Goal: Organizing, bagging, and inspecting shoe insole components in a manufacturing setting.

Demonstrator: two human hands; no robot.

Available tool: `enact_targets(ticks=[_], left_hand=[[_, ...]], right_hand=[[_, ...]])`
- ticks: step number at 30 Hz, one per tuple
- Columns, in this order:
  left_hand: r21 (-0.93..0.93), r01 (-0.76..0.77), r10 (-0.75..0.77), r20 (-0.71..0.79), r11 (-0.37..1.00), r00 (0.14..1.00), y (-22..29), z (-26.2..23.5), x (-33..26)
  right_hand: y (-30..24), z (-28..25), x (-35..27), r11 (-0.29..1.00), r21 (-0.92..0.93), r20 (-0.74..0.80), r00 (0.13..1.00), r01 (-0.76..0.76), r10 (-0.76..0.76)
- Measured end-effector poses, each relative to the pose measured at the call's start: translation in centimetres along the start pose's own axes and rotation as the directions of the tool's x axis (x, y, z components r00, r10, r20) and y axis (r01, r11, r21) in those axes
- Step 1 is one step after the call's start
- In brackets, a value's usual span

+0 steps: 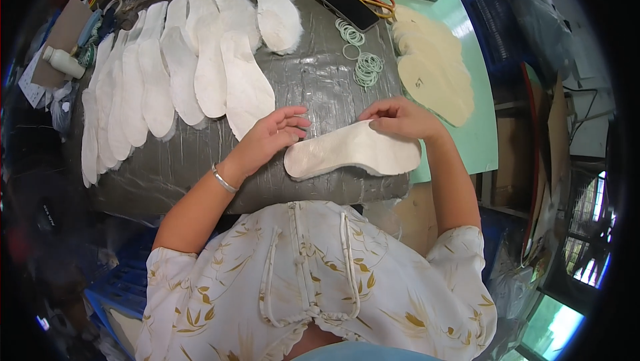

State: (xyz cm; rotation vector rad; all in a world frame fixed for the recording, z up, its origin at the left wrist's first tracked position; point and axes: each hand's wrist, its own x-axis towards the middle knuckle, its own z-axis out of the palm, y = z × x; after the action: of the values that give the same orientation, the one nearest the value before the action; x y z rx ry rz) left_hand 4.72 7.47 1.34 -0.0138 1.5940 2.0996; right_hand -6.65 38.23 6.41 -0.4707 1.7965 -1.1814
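Observation:
A white insole with a fuzzy edge lies crosswise near the table's front edge, its middle bowed up. At its upper edge, toward the right end, my right hand pinches it between thumb and fingers. My left hand hovers by the insole's left end with fingers loosely curved and apart, holding nothing. To the left, several white fleece-backed insoles overlap in a fanned row, and one of them reaches close to my left wrist. A separate white fleece insole rests beyond them.
On the dark, plastic-covered table are green rubber rings, a black phone and orange-handled scissors. Cream insole shapes are fanned over a green board at right. A white bottle is at far left.

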Motion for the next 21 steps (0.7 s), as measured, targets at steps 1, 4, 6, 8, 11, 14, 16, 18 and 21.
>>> enact_targets(ticks=[1,4,6,8,11,14,16,18,21], left_hand=[[-0.007,0.006,-0.006,0.008,1.0,1.0,-0.9,1.1,-0.8],[0.869,-0.294,0.52,0.05,0.398,0.853,-2.4,3.7,-2.7],[0.912,-0.233,0.51,0.03,0.338,0.86,-2.8,5.1,-3.7],[0.945,-0.175,0.518,0.007,0.276,0.855,-3.9,5.2,-4.1],[0.965,-0.123,0.532,-0.02,0.231,0.847,-4.2,5.6,-4.7],[0.959,-0.113,0.485,-0.029,0.261,0.874,-4.4,5.6,-5.2],[0.96,-0.095,0.478,-0.045,0.265,0.877,-4.3,5.5,-5.5],[0.967,-0.063,0.472,-0.062,0.245,0.879,-4.5,5.2,-5.9],[0.977,-0.055,0.445,-0.044,0.207,0.895,-3.0,5.6,-6.4]], right_hand=[[1.5,-0.1,0.3,1.0,0.004,-0.004,1.0,-0.011,0.011],[3.7,0.8,0.9,0.984,-0.173,-0.169,0.984,0.031,-0.06],[4.1,1.7,1.2,0.964,-0.255,-0.175,0.977,0.077,-0.124],[4.0,1.9,1.1,0.945,-0.319,-0.152,0.98,0.071,-0.125],[3.2,1.9,0.9,0.938,-0.347,-0.11,0.992,0.022,-0.064],[3.7,0.4,1.1,0.961,-0.273,0.019,0.999,0.052,-0.049],[3.7,-1.3,-0.2,0.988,-0.153,-0.039,0.999,0.006,-0.012],[4.5,-2.5,-1.1,0.995,-0.102,-0.156,0.988,-0.001,-0.015],[4.7,-1.4,-3.4,0.989,-0.085,-0.17,0.98,-0.12,0.105]])
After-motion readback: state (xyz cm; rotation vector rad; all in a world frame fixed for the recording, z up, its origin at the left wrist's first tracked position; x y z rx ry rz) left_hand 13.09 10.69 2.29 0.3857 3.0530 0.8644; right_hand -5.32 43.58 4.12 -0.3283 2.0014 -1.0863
